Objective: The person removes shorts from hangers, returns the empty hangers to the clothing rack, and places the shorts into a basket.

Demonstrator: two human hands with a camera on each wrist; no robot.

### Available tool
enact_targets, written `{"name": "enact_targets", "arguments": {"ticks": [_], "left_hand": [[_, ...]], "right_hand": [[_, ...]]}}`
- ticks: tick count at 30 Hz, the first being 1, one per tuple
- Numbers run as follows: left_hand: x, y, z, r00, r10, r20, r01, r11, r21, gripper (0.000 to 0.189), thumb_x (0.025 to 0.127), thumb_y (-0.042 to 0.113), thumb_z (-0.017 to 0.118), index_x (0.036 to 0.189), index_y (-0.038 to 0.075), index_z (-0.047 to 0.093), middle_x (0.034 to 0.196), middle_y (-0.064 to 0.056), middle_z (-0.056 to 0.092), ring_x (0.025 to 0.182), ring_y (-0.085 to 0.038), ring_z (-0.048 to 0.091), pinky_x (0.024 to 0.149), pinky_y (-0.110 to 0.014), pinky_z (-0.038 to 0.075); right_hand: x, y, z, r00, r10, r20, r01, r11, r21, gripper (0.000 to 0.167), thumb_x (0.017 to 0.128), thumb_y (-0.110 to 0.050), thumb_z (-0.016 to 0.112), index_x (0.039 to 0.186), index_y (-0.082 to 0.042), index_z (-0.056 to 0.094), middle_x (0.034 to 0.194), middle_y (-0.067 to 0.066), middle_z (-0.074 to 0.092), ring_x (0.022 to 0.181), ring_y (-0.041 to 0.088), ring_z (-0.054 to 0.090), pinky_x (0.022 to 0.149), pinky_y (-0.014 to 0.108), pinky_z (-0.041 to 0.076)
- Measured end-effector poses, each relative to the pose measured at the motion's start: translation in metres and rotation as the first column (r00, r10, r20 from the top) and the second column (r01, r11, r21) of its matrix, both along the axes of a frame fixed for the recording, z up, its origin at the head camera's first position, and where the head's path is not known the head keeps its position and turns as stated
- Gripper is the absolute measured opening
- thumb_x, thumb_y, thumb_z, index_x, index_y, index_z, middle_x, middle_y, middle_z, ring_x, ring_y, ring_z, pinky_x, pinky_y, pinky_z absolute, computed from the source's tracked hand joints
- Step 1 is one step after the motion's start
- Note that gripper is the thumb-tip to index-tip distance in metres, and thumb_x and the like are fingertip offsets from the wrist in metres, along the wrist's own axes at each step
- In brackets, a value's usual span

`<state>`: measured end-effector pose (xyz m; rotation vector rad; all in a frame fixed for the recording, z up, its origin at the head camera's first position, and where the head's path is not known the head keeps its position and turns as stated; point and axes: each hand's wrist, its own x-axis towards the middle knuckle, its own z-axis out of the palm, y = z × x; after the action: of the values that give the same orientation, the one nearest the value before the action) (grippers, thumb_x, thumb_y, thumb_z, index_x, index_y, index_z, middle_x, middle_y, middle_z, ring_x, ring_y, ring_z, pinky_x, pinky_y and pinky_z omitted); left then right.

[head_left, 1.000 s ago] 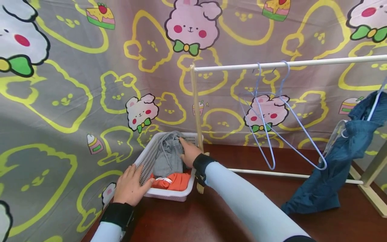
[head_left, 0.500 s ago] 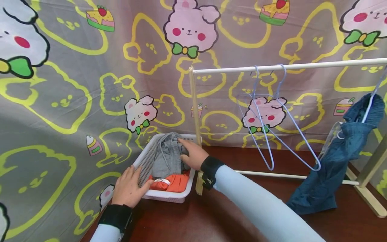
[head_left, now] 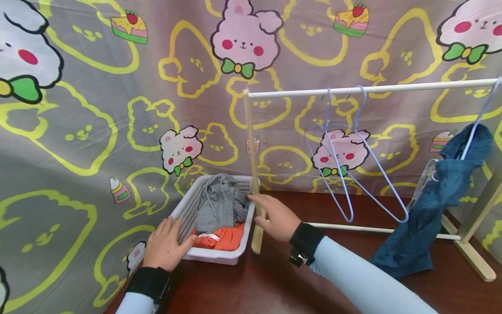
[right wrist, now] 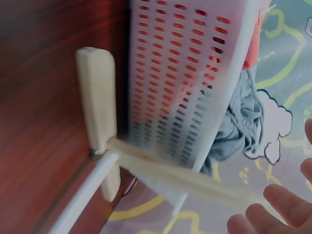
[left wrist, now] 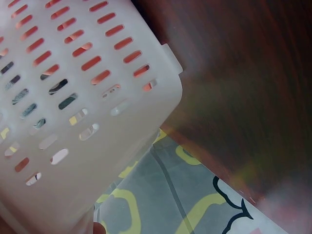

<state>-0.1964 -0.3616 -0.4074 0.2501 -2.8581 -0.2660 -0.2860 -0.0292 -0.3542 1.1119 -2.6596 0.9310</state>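
In the head view my left hand (head_left: pixel 164 245) rests on the near left corner of a white perforated laundry basket (head_left: pixel 215 254), fingers extended and thumb over the rim. Inside lie a grey drawstring garment (head_left: pixel 215 207) and, nearer me, an orange garment (head_left: pixel 227 238). My right hand (head_left: pixel 277 218) holds nothing; its straight fingers point left beside the wooden rack post (head_left: pixel 251 144) at the basket's right rim. Whether they touch the post is unclear. The right wrist view shows those fingers (right wrist: pixel 287 204) apart from the grey cloth. Only a fingertip (left wrist: pixel 99 228) shows in the left wrist view.
A clothes rack with a white rail (head_left: pixel 290 93) stands to the right, its foot (right wrist: pixel 97 97) beside the basket. Pale blue bare hangers (head_left: pixel 383 172) hang there. Blue denim trousers (head_left: pixel 441 196) hang farther right, reaching the dark red-brown tabletop (head_left: pixel 266 283). Patterned cloth (head_left: pixel 78 165) closes the back and left.
My right hand has let go of the grey garment and moved right, out of the basket to the rack post. The left hand stays on the rim. The head view has shifted slightly.
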Motion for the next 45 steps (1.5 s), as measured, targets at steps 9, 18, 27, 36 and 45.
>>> {"name": "enact_targets", "arguments": {"ticks": [9, 18, 27, 36, 45], "left_hand": [[0.000, -0.003, 0.003, 1.000, -0.003, 0.010, 0.003, 1.000, -0.002, 0.095, 0.091, 0.069, 0.056, 0.150, -0.004, 0.040, 0.155, -0.036, 0.028, 0.142, -0.052, 0.023, 0.111, -0.071, 0.019], [0.000, 0.002, -0.002, 1.000, -0.001, 0.012, 0.001, 1.000, 0.001, 0.095, 0.091, 0.069, 0.055, 0.149, -0.005, 0.041, 0.153, -0.036, 0.029, 0.142, -0.051, 0.024, 0.110, -0.071, 0.021], [0.000, 0.001, 0.002, 1.000, -0.014, 0.008, 0.014, 1.000, 0.009, 0.090, 0.093, 0.062, 0.060, 0.148, -0.007, 0.041, 0.152, -0.038, 0.029, 0.141, -0.052, 0.024, 0.110, -0.071, 0.021], [-0.001, 0.000, 0.003, 1.000, -0.023, 0.015, 0.023, 1.000, 0.009, 0.091, 0.093, 0.064, 0.057, 0.148, -0.006, 0.041, 0.152, -0.038, 0.029, 0.141, -0.052, 0.025, 0.109, -0.071, 0.021], [-0.001, -0.001, 0.003, 1.000, -0.024, 0.011, 0.024, 1.000, 0.009, 0.090, 0.093, 0.062, 0.059, 0.148, -0.007, 0.041, 0.151, -0.039, 0.029, 0.140, -0.053, 0.025, 0.109, -0.072, 0.021]], "right_hand": [[0.013, 0.049, -0.016, 0.994, -0.105, -0.041, 0.104, 0.994, -0.030, 0.062, 0.096, -0.022, 0.070, 0.153, -0.019, 0.046, 0.153, 0.010, 0.045, 0.141, 0.029, 0.040, 0.112, 0.051, 0.036], [0.026, 0.098, -0.021, 0.978, -0.121, -0.169, 0.108, 0.991, -0.084, 0.061, 0.092, -0.013, 0.073, 0.149, -0.012, 0.050, 0.146, 0.012, 0.052, 0.135, 0.033, 0.047, 0.107, 0.055, 0.040], [0.038, 0.135, -0.025, 0.969, -0.232, -0.089, 0.229, 0.973, -0.039, 0.063, 0.096, -0.019, 0.072, 0.153, -0.016, 0.045, 0.148, 0.016, 0.049, 0.132, 0.038, 0.049, 0.099, 0.060, 0.046], [0.044, 0.164, -0.025, 0.955, -0.296, -0.022, 0.296, 0.955, -0.005, 0.061, 0.097, -0.018, 0.068, 0.153, -0.013, 0.043, 0.150, 0.018, 0.047, 0.134, 0.042, 0.046, 0.102, 0.064, 0.041], [0.048, 0.189, -0.027, 0.930, -0.367, -0.010, 0.368, 0.929, 0.032, 0.059, 0.098, -0.020, 0.067, 0.152, -0.011, 0.045, 0.148, 0.022, 0.047, 0.133, 0.044, 0.042, 0.103, 0.068, 0.037]]}}
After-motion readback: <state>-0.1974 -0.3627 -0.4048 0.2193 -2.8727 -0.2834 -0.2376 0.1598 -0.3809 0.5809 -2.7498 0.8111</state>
